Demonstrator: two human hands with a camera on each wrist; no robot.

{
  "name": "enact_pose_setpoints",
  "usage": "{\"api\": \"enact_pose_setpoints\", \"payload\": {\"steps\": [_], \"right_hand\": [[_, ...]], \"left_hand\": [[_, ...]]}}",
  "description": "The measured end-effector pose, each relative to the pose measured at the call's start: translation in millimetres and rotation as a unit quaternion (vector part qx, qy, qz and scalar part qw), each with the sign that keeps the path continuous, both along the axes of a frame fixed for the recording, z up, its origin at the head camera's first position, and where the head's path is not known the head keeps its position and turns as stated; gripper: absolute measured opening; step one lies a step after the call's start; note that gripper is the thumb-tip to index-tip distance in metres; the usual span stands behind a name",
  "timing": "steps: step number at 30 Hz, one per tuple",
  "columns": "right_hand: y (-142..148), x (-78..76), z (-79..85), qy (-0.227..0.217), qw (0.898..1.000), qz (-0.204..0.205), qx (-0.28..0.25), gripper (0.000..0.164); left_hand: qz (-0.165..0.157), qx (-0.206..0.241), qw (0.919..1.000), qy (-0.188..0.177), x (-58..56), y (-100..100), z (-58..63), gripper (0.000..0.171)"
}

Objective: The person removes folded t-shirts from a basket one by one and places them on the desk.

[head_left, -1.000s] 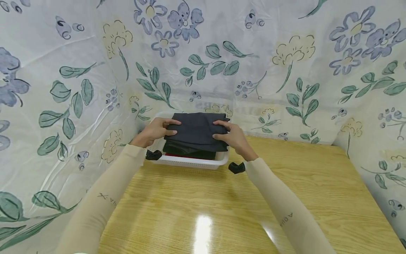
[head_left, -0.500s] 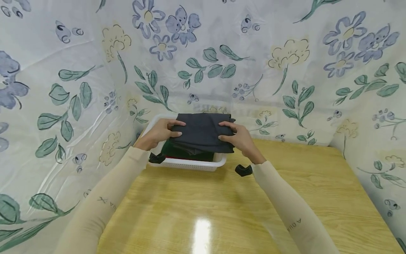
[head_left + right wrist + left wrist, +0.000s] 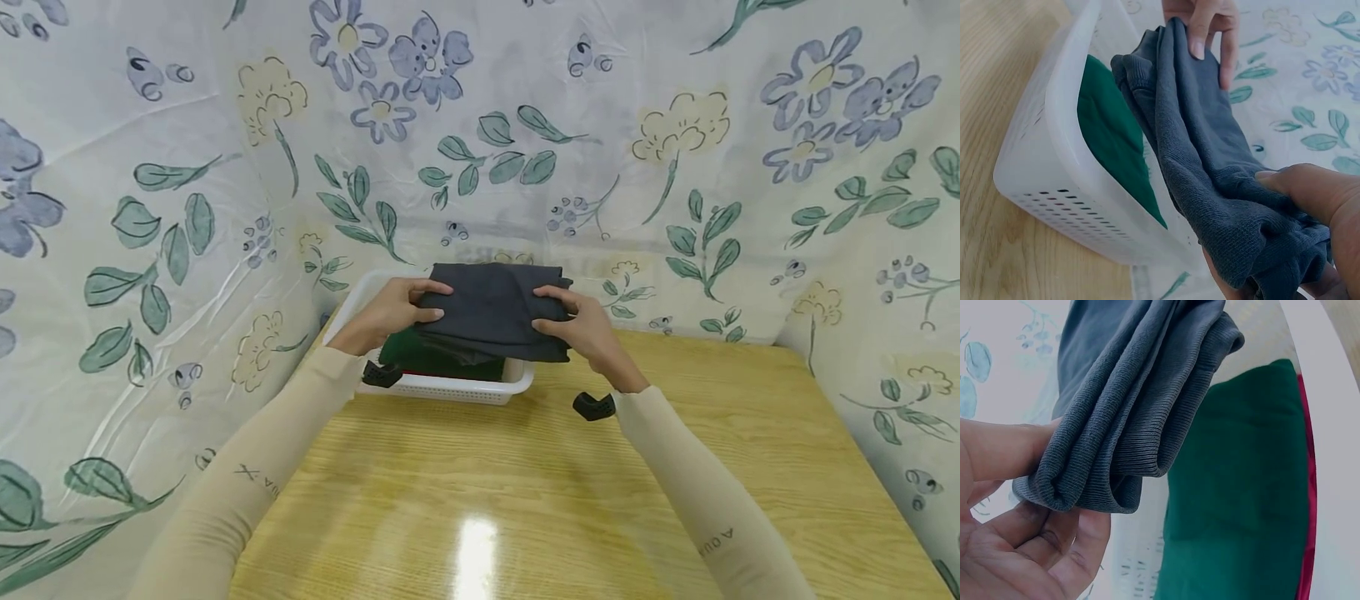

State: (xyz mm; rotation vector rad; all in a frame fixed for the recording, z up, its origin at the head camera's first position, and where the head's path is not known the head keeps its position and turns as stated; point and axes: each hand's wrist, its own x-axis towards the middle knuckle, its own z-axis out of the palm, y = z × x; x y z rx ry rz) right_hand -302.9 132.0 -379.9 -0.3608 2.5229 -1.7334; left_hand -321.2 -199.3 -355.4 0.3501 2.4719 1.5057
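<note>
A folded dark grey-blue garment (image 3: 491,308) with ribbed edges hangs between my two hands, above the right part of a white plastic basket (image 3: 450,388). My left hand (image 3: 390,315) grips its left end; in the left wrist view the thumb lies on one side and the fingers (image 3: 1088,547) curl under the folds. The other end is held by my right hand (image 3: 588,329), its thumb (image 3: 1297,187) pressing on top and fingers partly hidden beneath. Inside the basket lies a folded green cloth (image 3: 1241,481), with a red cloth edge (image 3: 1307,487) showing along its side.
The basket stands on a wooden table (image 3: 465,475) at the back left, near a floral fabric wall (image 3: 480,125). Bare wood stretches in front and to the right (image 3: 712,417). Small black pieces (image 3: 594,407) sit at both wrists.
Both hands have carried the folded garment to the right, so it now overhangs the basket's right end. More of the green cloth beneath shows.
</note>
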Motion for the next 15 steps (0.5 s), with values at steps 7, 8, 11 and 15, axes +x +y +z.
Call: {"api": "enact_pose_setpoints", "payload": {"steps": [7, 8, 11, 15], "right_hand": [[11.7, 1.0, 2.6, -0.006, 1.0, -0.001, -0.009, 0.049], [13.6, 1.5, 3.1, -0.007, 1.0, -0.002, -0.01, 0.049], [19.3, 2.9, 4.7, -0.006, 1.0, -0.001, -0.008, 0.05], [27.7, 3.2, 4.3, -0.003, 1.0, -0.003, -0.006, 0.05]], "left_hand": [[-0.006, -0.003, 0.9999, 0.008, -2.7, 10.1, 0.5, 0.044], [-0.007, -0.003, 0.9999, 0.008, -3.1, 11.7, 0.6, 0.044], [-0.008, -0.001, 0.9999, 0.007, -2.7, 17.3, 2.2, 0.043], [-0.012, 0.002, 0.9999, 0.009, -1.8, 25.6, 4.5, 0.042]]}}
